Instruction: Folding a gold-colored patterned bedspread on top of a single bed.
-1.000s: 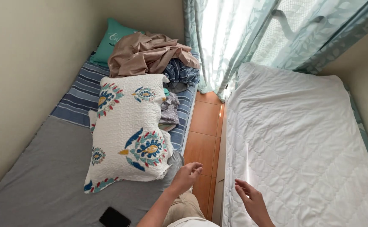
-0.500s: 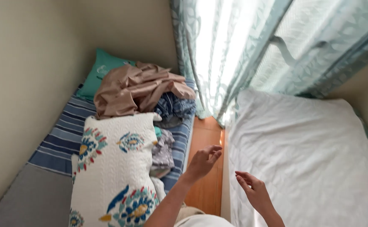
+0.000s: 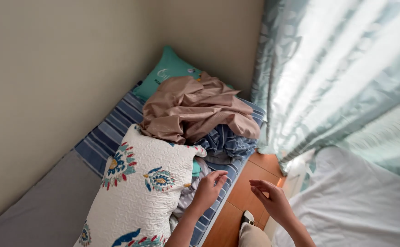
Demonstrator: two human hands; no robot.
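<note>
So I'm looking down at the narrow bed along the wall, and my left hand (image 3: 208,190) is out over its near edge, fingers loosely curled and spread, grip released, nothing in it. It sits right next to the quilted white pillow (image 3: 138,192) with the blue, teal and red flower pattern, fingertips just beside the pillow's upper right corner; I can't tell if they actually touch the crumpled grey cloth (image 3: 192,194) bunched under there. My right hand (image 3: 272,200) is over the strip of wooden floor (image 3: 248,183) between the two beds, also open and holding nothing, fingers pointing left toward the other hand, the two near each other but apart. Further up the bed there's a big heap: a tan-brown sheet (image 3: 193,110) crumpled on top, a dark blue striped cloth (image 3: 227,144) spilling out below it toward the floor side, and a teal pillow (image 3: 165,75) poking out behind against the wall. All that sits on a blue striped bedsheet (image 3: 106,137), and the bottom part of the mattress is plain grey (image 3: 49,201). The floral pillow lies lengthwise and covers most of the bed's width, so the heap is boxed in behind it. On my right there's the white quilted mattress (image 3: 360,206) of the second bed, and a pale green patterned curtain (image 3: 319,77) hangs down to it with light coming through.
</note>
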